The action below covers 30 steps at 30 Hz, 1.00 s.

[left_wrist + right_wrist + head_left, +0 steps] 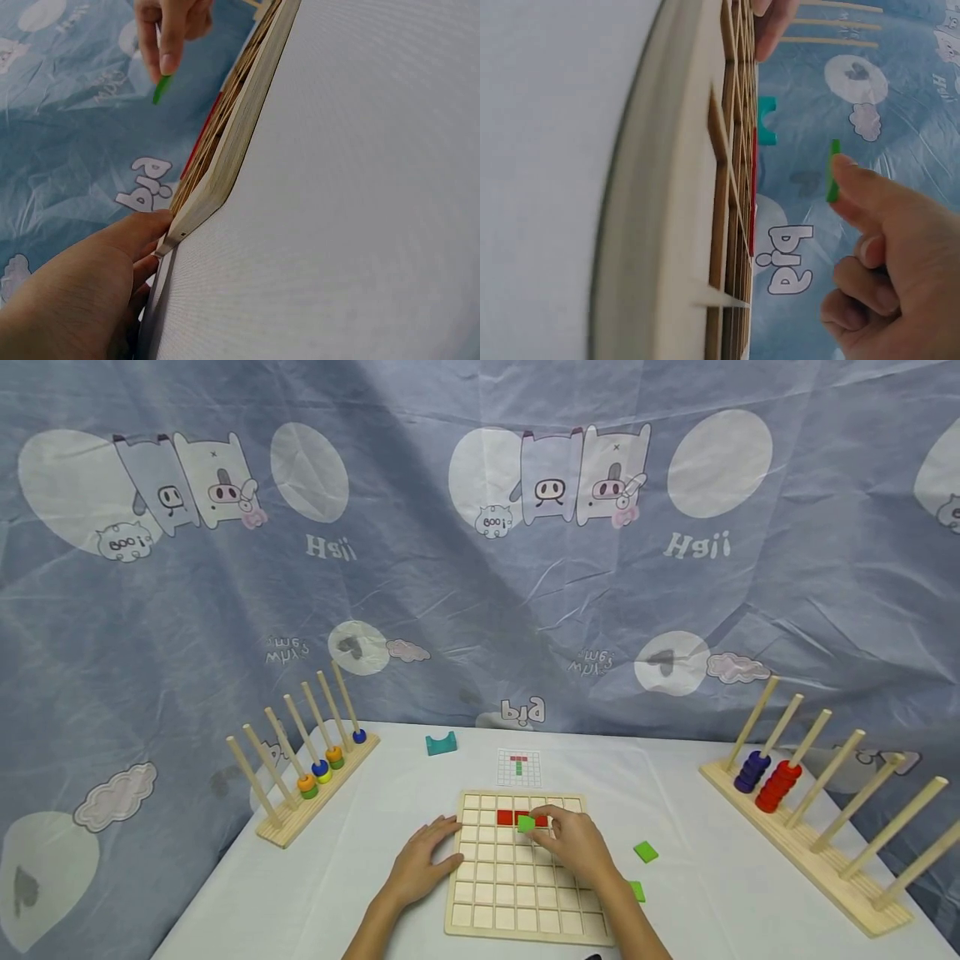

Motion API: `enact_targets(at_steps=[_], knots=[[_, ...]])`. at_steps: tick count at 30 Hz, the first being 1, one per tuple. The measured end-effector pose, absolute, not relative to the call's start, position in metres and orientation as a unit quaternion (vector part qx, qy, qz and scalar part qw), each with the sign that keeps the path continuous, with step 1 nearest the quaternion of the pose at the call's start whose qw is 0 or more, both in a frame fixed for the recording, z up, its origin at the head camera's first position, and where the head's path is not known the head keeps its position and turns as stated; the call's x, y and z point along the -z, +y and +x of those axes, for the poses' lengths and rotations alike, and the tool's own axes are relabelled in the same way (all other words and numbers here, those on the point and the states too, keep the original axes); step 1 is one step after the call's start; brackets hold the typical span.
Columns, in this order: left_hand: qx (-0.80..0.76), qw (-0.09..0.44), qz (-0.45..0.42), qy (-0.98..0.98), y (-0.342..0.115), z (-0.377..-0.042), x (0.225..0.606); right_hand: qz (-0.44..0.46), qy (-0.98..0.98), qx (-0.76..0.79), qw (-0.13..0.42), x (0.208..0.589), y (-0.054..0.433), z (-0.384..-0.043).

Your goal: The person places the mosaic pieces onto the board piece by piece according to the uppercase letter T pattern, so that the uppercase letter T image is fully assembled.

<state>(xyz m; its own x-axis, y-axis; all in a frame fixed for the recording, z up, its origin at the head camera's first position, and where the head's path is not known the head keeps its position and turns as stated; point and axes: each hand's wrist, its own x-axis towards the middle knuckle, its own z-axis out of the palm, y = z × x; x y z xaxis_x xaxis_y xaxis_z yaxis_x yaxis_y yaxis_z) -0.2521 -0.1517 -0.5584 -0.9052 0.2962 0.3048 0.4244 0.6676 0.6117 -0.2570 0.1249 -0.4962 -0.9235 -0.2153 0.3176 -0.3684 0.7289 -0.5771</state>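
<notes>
A square wooden grid board (525,935) lies on the white table, with red square tiles (505,817) in a row near its far side. Between thumb and fingertips my right hand (576,845) pinches a green square tile (526,824). In the right wrist view that green tile (833,171) is seen edge-on, held above the board. My left hand (422,862) rests against the board's left edge, fingers extended and thumb apart. Part of the red row is hidden behind the right hand and its tile. Past the board lies a pattern card (504,778) showing a red and green T.
Two loose green tiles, one farther off (646,852) and one beside the right forearm (637,892), lie right of the board. Wooden peg racks with coloured rings stand at left (281,833) and right (862,910). A teal notched block (441,744) sits at the back.
</notes>
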Motion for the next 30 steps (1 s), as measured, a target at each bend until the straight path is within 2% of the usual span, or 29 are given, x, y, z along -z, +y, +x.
enact_targets(at_steps=[11, 30], knots=[[0.358, 0.087, -0.196, -0.909, -0.152, -0.251, 0.558, 0.150, -0.919, -0.354, 0.082, 0.517, 0.122, -0.263], [0.361, 0.087, -0.196, -0.908, -0.151, -0.251, 0.556, 0.144, -0.931, -0.318, 0.107, 0.529, 0.121, -0.268]])
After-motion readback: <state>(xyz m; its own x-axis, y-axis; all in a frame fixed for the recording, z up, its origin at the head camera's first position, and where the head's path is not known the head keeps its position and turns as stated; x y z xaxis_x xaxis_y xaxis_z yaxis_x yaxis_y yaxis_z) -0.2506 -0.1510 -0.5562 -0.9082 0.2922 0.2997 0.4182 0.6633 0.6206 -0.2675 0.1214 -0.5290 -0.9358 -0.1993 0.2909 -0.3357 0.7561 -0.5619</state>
